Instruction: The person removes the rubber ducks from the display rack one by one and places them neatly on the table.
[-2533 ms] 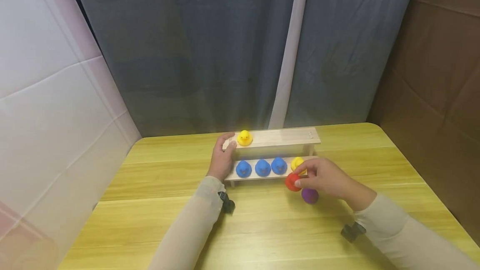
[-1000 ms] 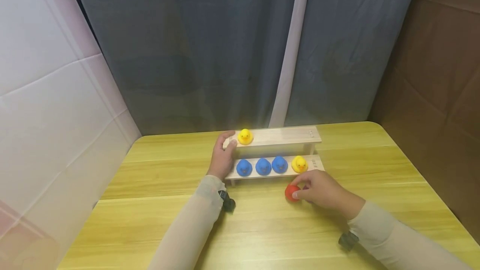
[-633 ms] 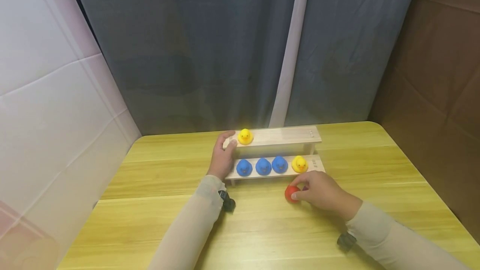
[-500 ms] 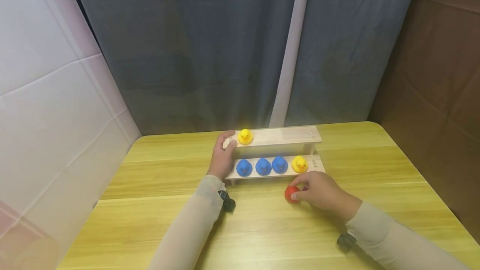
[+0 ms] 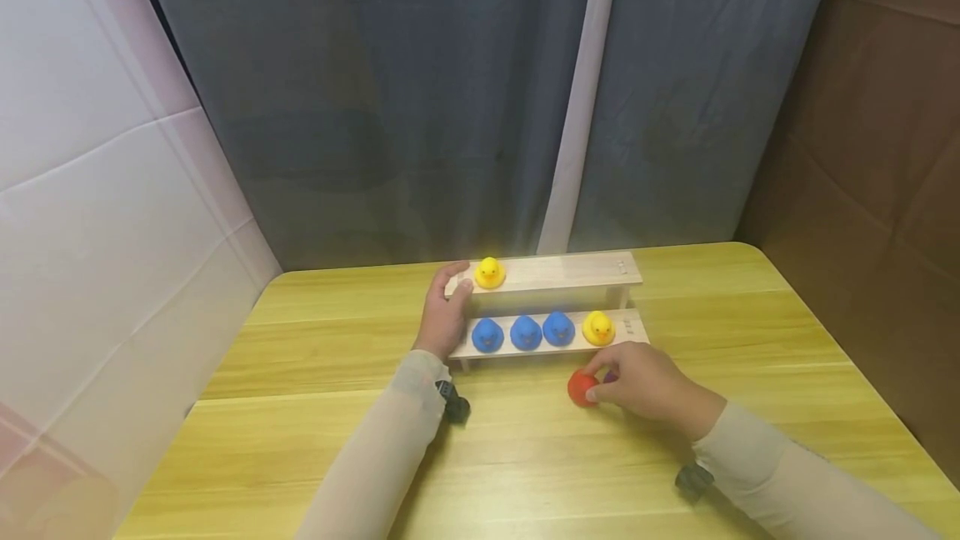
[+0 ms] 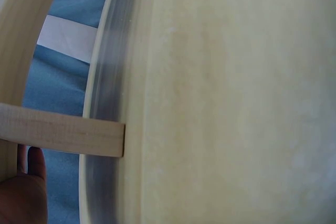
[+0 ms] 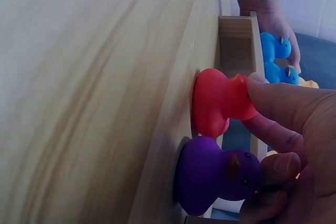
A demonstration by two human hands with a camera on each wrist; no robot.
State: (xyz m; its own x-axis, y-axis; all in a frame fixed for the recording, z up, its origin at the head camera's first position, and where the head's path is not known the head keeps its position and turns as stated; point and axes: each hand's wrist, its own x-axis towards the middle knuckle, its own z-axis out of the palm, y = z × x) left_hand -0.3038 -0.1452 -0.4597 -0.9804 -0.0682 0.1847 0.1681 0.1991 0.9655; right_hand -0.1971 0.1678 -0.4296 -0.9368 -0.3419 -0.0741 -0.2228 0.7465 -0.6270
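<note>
My right hand (image 5: 648, 386) pinches a red rubber duck (image 7: 216, 100) by its head between thumb and fingers. The duck stands on the table in front of the wooden stand. Close beside it is a purple rubber duck (image 7: 202, 177), mostly hidden behind the hand in the head view; in the right wrist view the lower fingers lie against its head. My left hand (image 5: 442, 315) grips the left end of the two-tier wooden stand (image 5: 570, 272). A yellow duck (image 5: 490, 273) sits on the upper tier. The lower tier bears three blue ducks (image 5: 526, 333) and another yellow duck (image 5: 598, 328).
The wood-grain table (image 5: 315, 440) has a grey curtain (image 5: 360, 107) behind it. White cloth (image 5: 112, 148) hangs on the left and brown cloth (image 5: 870, 148) on the right. A dark wrist camera (image 5: 453, 403) hangs under the left sleeve.
Since the earliest frame, my right hand has moved down and nearer with the red duck, uncovering the lower yellow duck and covering most of the purple one. My left hand stays on the stand.
</note>
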